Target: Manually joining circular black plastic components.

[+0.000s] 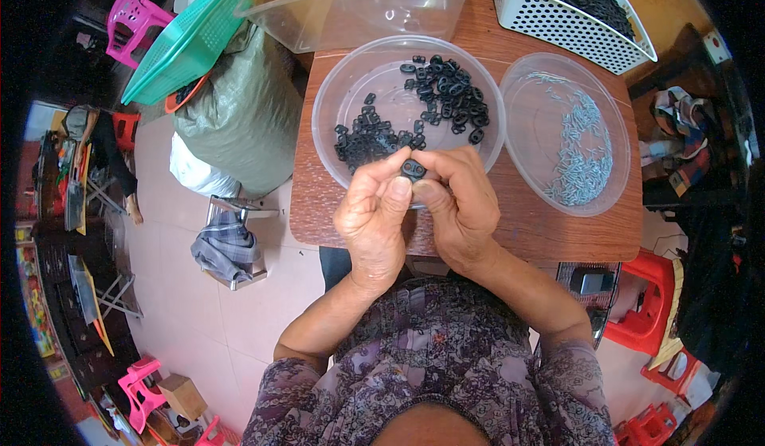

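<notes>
Between my two hands is a small black plastic piece (413,170) with two round holes. My left hand (374,211) pinches it from the left with thumb and forefinger. From the right, my right hand (464,203) closes thumb and fingers on the same piece. Both hands are over the near rim of a round clear tub (320,111). Inside that tub lie two heaps of black plastic pieces (458,95), one at the right and one at the left. To the right, a round clear lid or shallow tray (514,127) bears many thin silvery pins or screws (580,155).
A white perforated basket (558,36) full of black pieces stands at the table's (542,235) back right. Behind the tub is a clear plastic box (358,16). Left of the table are a stuffed sack (239,111), a green basket (183,40) and a stool with cloth (227,247).
</notes>
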Motion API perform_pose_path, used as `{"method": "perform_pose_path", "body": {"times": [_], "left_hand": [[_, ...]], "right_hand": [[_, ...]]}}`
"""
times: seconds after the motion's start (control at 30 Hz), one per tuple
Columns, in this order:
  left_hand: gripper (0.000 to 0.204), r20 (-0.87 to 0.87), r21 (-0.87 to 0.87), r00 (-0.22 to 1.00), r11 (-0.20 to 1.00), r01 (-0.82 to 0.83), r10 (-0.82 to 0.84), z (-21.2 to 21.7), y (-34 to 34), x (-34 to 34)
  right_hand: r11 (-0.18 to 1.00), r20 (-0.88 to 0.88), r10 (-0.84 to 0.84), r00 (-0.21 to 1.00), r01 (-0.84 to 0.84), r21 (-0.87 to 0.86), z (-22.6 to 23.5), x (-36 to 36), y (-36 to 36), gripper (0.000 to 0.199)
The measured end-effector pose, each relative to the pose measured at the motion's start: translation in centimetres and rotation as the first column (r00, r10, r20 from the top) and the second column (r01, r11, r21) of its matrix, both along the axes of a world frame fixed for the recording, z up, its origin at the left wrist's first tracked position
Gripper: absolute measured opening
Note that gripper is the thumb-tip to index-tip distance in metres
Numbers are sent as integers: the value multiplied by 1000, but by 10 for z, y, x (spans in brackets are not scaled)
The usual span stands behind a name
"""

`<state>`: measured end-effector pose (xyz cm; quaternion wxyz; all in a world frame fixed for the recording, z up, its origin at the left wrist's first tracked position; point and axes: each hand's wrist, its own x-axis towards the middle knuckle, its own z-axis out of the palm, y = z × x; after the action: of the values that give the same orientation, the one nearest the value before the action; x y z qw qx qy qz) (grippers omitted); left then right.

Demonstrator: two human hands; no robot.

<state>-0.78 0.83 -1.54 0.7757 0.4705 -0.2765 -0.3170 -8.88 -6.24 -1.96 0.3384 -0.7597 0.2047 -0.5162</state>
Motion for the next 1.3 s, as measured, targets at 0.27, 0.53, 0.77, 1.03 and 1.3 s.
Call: {"method": "perform_pose_path", "body": {"times": [0.27, 0.53, 0.77, 1.03, 1.3], "left_hand": [[26, -7, 6, 999, 999, -42, 42, 13, -3, -2], [27, -82, -19, 996, 1000, -25, 23, 6, -2, -4], [24, 82, -25, 990, 993, -112, 113, 2, -3, -8], [22, -94, -83, 990, 990, -115, 107, 15, 1, -12], [22, -33, -98, 992, 988, -122, 119, 17, 1, -16]], "right_hand": [[999, 7, 2, 1000, -2, 40, 5, 2, 3, 24], [1000, 41, -19, 999, 18, 21, 5, 3, 3, 21], [999, 65, -39, 997, 38, 3, 4, 7, 7, 19], [998, 71, 50, 996, -53, 45, 16, 5, 12, 23], [999, 177, 16, 984, -23, 35, 11, 9, 12, 21]]}}
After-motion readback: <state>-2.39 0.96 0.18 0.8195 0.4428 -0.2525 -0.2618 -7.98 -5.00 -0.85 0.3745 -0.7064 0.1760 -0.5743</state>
